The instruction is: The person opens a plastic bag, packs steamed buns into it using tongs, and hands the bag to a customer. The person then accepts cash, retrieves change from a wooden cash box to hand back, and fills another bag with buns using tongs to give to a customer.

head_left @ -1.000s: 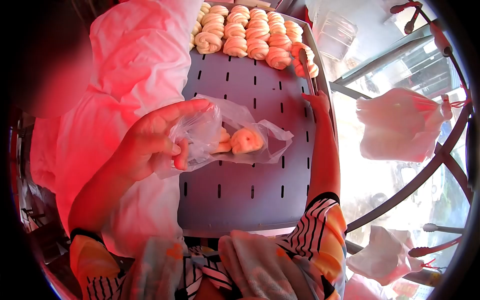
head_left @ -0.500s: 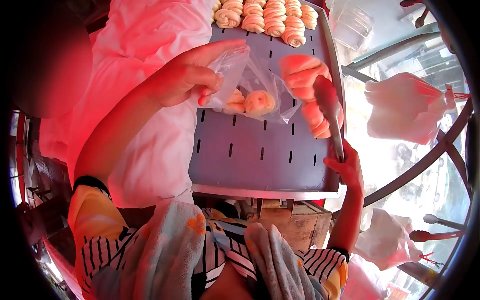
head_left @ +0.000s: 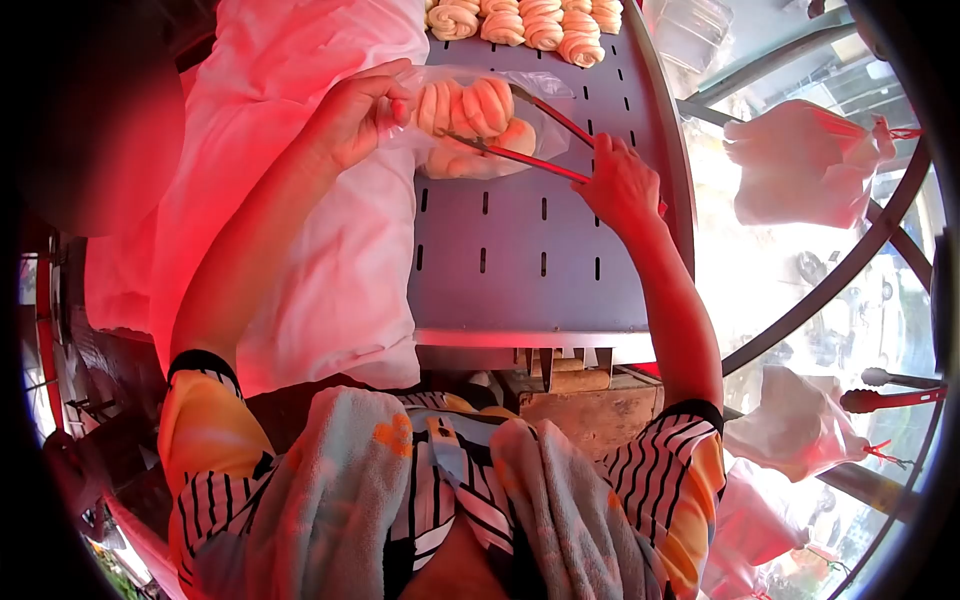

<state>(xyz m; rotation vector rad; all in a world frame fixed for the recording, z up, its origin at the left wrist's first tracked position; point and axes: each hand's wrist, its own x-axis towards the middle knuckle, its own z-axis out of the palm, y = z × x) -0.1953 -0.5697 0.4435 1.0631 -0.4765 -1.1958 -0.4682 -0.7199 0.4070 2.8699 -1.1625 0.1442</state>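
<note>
My left hand (head_left: pixel 362 115) pinches the edge of a clear plastic bag (head_left: pixel 548 140) above the slotted grey tray. My right hand (head_left: pixel 620 185) is closed round a pair of metal tongs (head_left: pixel 525 158), whose arms reach leftward into the bag's mouth. Between the tong tips sits a twisted bun (head_left: pixel 468 107), pale and ridged. Below it in the bag lie other buns (head_left: pixel 455 160), partly covered by the plastic and the tongs.
More twisted buns (head_left: pixel 540 25) stand in rows at the tray's far end. The grey tray (head_left: pixel 510 290) has a raised metal rim. White cloth (head_left: pixel 300 250) covers the left side. Tied white bags (head_left: pixel 800 165) and spare tongs (head_left: pixel 890 400) hang at the right.
My right hand has swung left and away from me, carrying the tonged bun from the tray's right side into the bag. My left hand still holds the bag, now slightly farther left.
</note>
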